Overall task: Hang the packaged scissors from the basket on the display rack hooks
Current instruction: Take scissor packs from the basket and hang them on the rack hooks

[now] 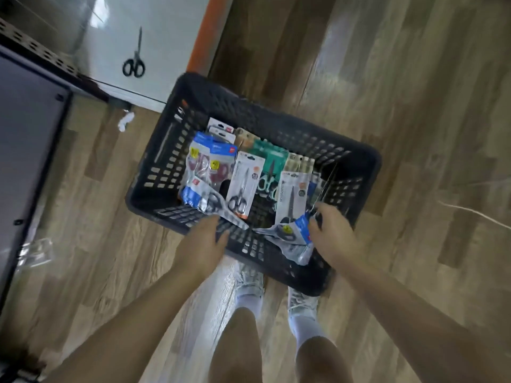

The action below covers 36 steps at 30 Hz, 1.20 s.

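Right hand (330,230) grips scissors pack (293,233); left hand (206,239) open, seemingly on basket (359,167) rim.

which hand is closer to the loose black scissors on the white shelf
Left. The left hand rests at the basket's near rim, on the same side as the black scissors lying up on the white shelf. The right hand, gripping a scissors pack, is farther across.
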Available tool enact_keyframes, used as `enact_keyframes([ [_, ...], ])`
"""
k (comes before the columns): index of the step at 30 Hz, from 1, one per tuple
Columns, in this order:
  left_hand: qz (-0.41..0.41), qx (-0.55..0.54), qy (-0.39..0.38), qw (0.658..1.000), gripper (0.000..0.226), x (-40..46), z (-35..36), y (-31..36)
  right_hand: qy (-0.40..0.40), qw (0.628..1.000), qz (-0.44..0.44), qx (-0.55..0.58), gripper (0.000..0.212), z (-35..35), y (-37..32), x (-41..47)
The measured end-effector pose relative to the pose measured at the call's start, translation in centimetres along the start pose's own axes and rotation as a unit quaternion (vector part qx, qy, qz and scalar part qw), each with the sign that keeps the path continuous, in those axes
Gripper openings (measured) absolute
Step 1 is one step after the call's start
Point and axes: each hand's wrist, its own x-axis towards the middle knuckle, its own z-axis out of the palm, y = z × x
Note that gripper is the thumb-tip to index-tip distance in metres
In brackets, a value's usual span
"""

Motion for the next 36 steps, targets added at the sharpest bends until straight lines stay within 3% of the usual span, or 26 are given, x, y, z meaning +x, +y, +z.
enact_keyframes([
  [7, 0.031, 0.014, -0.012, 0.999, 0.040, 12.9, 6.4, -2.3, 0.015, 0.996, 0.039, 0.077, 0.054, 7.9, 3.6, 12.5],
  [11, 0.033, -0.033, 0.003, 0.999, 0.040, 20.0, 10.5, -3.9, 0.051, 0.997, 0.041, 0.042, 0.051, 11.6, 5.9, 18.4],
  [13, 0.018, -0.051, 0.026, 0.998, 0.051, 22.9, 12.5, -4.3, 0.076, 0.996, 0.047, 0.025, 0.050, 12.9, 6.7, 20.7],
  [18, -0.049, -0.080, 0.060, 0.994, 0.083, 27.8, 15.7, -4.6, 0.100, 0.987, 0.095, 0.078, 0.079, 15.3, 7.6, 23.2],
  [24, -0.130, -0.089, 0.091, 0.983, 0.100, 28.6, 16.9, -4.9, 0.082, 0.974, 0.190, 0.088, 0.075, 15.6, 7.6, 23.2],
  [28, -0.128, -0.195, 0.083, 0.969, 0.069, 28.0, 16.1, -5.3, 0.114, 0.962, 0.191, 0.157, 0.059, 15.1, 7.6, 22.4],
  [32, -0.121, -0.266, 0.058, 0.955, 0.067, 26.4, 14.8, -5.0, 0.070, 0.967, 0.169, 0.179, 0.018, 14.6, 7.0, 21.4],
  [36, -0.110, -0.268, 0.061, 0.955, 0.032, 24.3, 13.7, -4.1, 0.051, 0.966, 0.136, 0.214, 0.015, 13.3, 5.6, 19.1],
])
